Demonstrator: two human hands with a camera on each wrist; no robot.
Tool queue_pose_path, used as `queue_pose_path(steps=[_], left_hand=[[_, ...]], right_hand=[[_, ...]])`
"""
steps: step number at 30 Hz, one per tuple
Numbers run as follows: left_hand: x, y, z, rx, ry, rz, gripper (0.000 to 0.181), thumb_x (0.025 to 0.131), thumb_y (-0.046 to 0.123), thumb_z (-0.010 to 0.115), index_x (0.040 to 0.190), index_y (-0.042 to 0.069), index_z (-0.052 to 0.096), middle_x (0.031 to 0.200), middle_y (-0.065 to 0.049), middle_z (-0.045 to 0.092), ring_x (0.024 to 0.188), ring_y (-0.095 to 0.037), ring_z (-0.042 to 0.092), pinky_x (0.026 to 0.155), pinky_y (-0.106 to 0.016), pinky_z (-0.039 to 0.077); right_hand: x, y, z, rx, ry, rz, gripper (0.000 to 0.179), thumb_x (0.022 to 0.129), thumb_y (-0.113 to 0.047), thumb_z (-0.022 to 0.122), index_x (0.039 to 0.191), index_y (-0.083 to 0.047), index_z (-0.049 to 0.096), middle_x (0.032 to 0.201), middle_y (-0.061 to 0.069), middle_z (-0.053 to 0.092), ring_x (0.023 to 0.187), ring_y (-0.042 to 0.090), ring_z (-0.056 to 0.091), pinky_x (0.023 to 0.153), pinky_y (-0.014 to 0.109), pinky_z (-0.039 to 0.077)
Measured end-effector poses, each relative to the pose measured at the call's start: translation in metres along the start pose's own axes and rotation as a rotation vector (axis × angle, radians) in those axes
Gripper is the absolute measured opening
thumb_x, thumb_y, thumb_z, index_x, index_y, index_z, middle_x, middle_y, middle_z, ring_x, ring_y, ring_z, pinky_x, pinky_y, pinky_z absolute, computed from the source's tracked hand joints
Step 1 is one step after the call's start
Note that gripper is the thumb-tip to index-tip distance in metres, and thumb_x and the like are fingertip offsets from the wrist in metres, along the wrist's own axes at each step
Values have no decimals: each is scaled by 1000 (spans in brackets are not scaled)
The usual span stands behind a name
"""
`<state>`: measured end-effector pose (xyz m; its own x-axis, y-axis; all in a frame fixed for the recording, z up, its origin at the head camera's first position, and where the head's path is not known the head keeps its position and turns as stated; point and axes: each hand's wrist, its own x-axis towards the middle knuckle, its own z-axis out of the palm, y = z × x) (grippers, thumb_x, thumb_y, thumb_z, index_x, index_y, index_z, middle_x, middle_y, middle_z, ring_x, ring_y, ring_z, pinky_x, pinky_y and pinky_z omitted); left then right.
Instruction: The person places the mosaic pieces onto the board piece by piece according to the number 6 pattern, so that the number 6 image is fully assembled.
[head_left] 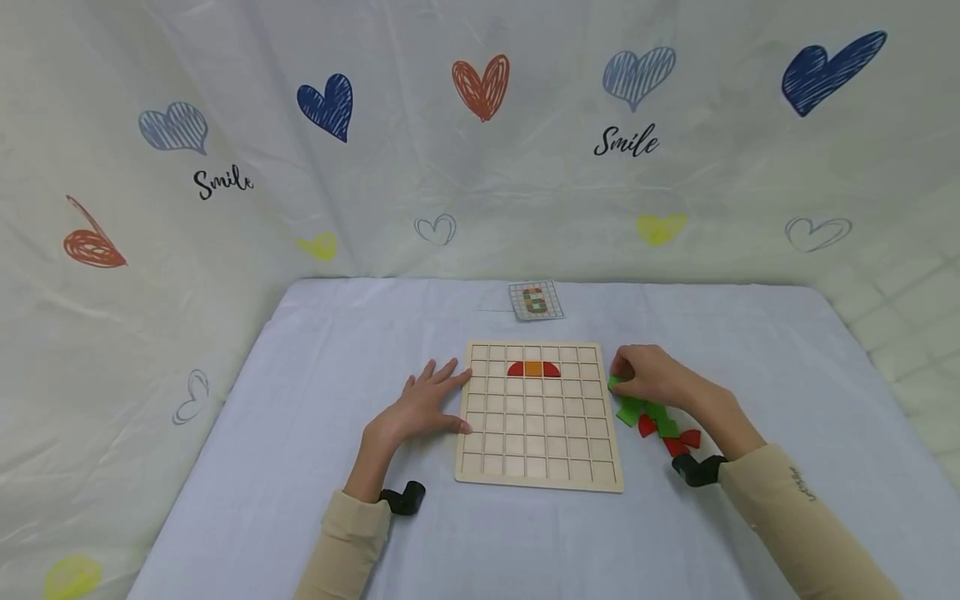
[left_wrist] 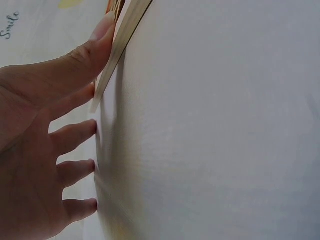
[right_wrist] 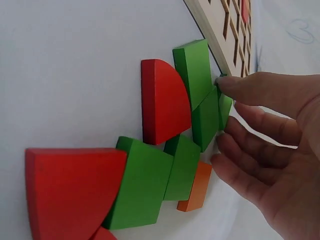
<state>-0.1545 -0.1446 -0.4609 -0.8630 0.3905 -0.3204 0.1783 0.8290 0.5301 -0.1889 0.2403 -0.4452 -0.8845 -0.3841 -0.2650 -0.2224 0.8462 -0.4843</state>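
A wooden grid board (head_left: 536, 417) lies flat on the table, with a row of two red quarter-round blocks (head_left: 515, 369) and an orange square block (head_left: 533, 369) between them near its top. My left hand (head_left: 423, 407) is spread at the board's left edge; its thumb and index fingertip rest on the rim, the other fingers on the cloth. Right of the board, my right hand (head_left: 654, 377) pinches a green block (right_wrist: 225, 109) between thumb and fingers, at the far end of a loose pile. That pile holds several green blocks (right_wrist: 145, 182) and red quarter-round blocks (right_wrist: 165, 102).
Behind the board lies a small pattern card (head_left: 536, 301) with a coloured figure on a grid. An orange block (right_wrist: 196, 187) sits among the loose pieces in the right wrist view. White cloth (head_left: 360, 350) covers the table, and a heart-printed curtain (head_left: 390, 167) hangs behind it.
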Motion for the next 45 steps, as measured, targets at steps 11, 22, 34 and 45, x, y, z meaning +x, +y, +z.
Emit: queue_pose_path(steps=[11, 22, 34, 45], left_hand=[[-3, 2, -1, -13, 4, 11, 89, 85, 38, 84, 160, 22, 39, 172, -8, 20, 160, -39, 3, 125, -66, 4], [-3, 1, 0, -18, 7, 20, 89, 85, 37, 84, 160, 22, 40, 172, -8, 21, 160, -40, 4, 125, -67, 5], [-4, 3, -2, -24, 10, 13, 89, 85, 37, 84, 160, 21, 39, 172, -8, 20, 160, -40, 3, 125, -67, 4], [-3, 3, -3, -13, 6, 3, 89, 85, 38, 84, 160, 22, 39, 172, -7, 20, 160, -39, 3, 125, -66, 4]], right_hand=[[1, -1, 2, -17, 16, -20, 22, 90, -10, 76, 104, 4, 66, 95, 10, 68, 85, 21, 61, 82, 41, 58], [0, -2, 6, 31, 31, -44, 21, 89, -4, 74, 108, -1, 65, 100, 10, 69, 90, 24, 61, 84, 41, 58], [-8, 2, 2, 66, 61, -40, 13, 90, -7, 72, 103, -8, 74, 100, 6, 71, 89, 22, 59, 76, 32, 53], [-9, -2, 0, 167, 85, 5, 31, 90, -14, 77, 119, -5, 74, 110, 10, 72, 100, 25, 64, 81, 33, 55]])
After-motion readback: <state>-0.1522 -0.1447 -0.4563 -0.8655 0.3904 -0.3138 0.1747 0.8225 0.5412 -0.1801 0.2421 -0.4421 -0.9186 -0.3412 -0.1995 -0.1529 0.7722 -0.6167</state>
